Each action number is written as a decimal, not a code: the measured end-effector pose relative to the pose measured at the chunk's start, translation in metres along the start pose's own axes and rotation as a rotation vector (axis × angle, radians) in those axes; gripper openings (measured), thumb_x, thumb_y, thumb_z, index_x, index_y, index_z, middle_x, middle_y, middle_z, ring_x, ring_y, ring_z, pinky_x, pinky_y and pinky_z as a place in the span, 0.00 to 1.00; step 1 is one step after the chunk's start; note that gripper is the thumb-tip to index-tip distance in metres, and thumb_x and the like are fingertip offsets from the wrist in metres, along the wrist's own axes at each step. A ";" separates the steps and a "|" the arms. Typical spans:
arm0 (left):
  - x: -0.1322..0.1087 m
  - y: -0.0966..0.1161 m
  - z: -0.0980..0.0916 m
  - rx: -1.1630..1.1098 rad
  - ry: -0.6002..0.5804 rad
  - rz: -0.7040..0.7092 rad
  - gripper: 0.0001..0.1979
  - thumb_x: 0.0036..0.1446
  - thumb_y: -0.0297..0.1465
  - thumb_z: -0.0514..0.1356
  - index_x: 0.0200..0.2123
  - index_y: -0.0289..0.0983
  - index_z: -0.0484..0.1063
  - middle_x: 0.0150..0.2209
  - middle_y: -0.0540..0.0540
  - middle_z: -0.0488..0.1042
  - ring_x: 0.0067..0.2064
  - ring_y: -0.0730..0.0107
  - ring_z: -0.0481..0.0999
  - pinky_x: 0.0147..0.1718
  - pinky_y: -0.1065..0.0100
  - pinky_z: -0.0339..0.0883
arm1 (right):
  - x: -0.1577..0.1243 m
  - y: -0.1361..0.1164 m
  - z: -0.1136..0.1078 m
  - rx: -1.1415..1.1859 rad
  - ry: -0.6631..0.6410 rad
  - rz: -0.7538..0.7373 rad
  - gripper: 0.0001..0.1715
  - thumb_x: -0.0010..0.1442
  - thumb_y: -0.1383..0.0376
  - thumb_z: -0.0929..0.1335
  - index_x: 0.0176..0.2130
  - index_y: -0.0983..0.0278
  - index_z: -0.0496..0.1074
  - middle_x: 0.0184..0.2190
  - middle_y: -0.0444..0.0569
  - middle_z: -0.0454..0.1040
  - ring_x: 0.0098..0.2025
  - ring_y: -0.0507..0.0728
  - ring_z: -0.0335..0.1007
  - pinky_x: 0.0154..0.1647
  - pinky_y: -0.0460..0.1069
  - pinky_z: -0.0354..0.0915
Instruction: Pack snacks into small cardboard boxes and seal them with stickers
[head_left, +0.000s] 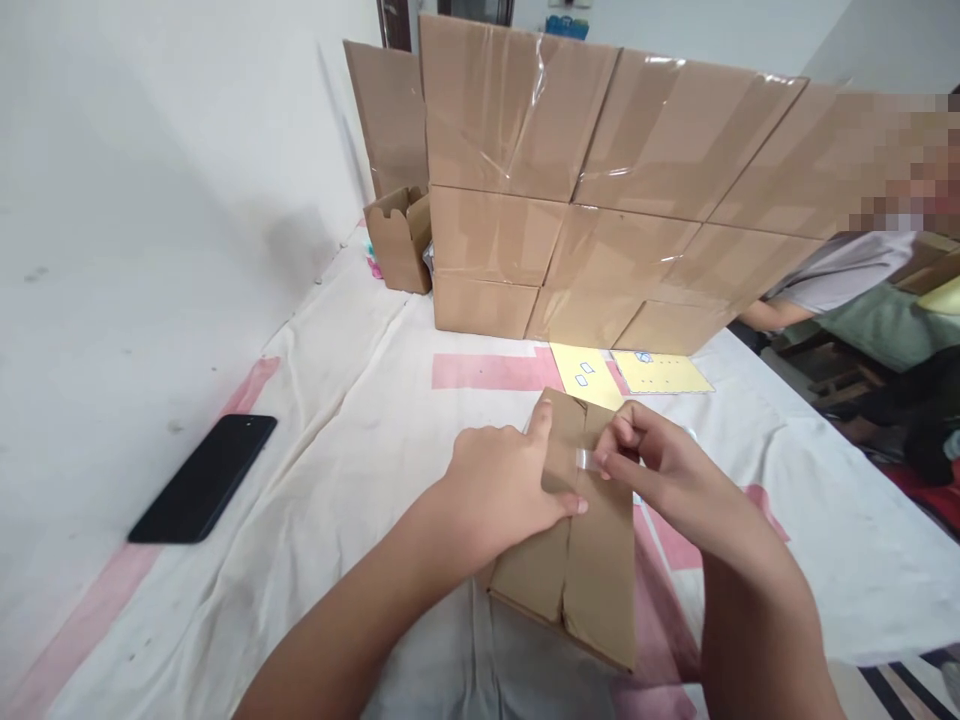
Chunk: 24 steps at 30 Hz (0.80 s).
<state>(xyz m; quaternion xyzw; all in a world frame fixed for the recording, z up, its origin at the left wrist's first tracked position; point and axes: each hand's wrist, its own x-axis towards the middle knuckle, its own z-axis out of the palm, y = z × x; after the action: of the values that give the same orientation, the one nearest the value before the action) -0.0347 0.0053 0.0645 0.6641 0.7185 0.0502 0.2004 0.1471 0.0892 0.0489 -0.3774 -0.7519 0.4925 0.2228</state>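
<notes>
Pinching a clear tape strip between thumb and fingertips: right hand, over the box's lengthwise seam. Left hand spread, thumb and forefinger apart on the lid. Cardboard box lies beneath both hands. Risks: tape could curl or cling to the fingertips if let go unevenly; flaps might gap if left pressure slackens; box may skid on the rumpled white cloth. Beyond the hands, yellow sheets, near enough to catch stray tape. Well left of left hand, black phone.
</notes>
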 end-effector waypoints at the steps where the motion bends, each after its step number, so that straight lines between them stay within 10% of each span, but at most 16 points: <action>1: 0.002 -0.001 0.001 -0.008 0.017 0.012 0.47 0.56 0.54 0.60 0.72 0.44 0.47 0.38 0.46 0.79 0.41 0.53 0.80 0.40 0.63 0.66 | -0.005 0.001 0.001 -0.002 0.034 0.000 0.18 0.62 0.62 0.69 0.31 0.59 0.53 0.29 0.42 0.69 0.31 0.52 0.62 0.30 0.47 0.59; 14: 0.013 -0.024 -0.005 -0.224 -0.127 0.132 0.48 0.48 0.63 0.55 0.69 0.55 0.46 0.51 0.44 0.73 0.43 0.50 0.77 0.35 0.61 0.66 | -0.014 -0.001 0.033 -0.151 0.222 0.055 0.16 0.58 0.64 0.67 0.30 0.58 0.53 0.27 0.42 0.69 0.30 0.53 0.61 0.32 0.49 0.59; 24: 0.017 -0.026 -0.001 -0.217 -0.135 0.164 0.51 0.48 0.60 0.57 0.70 0.49 0.44 0.39 0.47 0.79 0.40 0.50 0.77 0.33 0.61 0.64 | -0.010 -0.001 0.038 -0.272 0.256 0.034 0.15 0.55 0.64 0.67 0.29 0.58 0.53 0.24 0.40 0.65 0.28 0.53 0.57 0.29 0.49 0.56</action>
<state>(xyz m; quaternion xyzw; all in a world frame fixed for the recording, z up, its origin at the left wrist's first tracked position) -0.0596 0.0192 0.0527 0.6969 0.6369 0.0992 0.3142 0.1265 0.0596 0.0344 -0.4763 -0.7706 0.3376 0.2554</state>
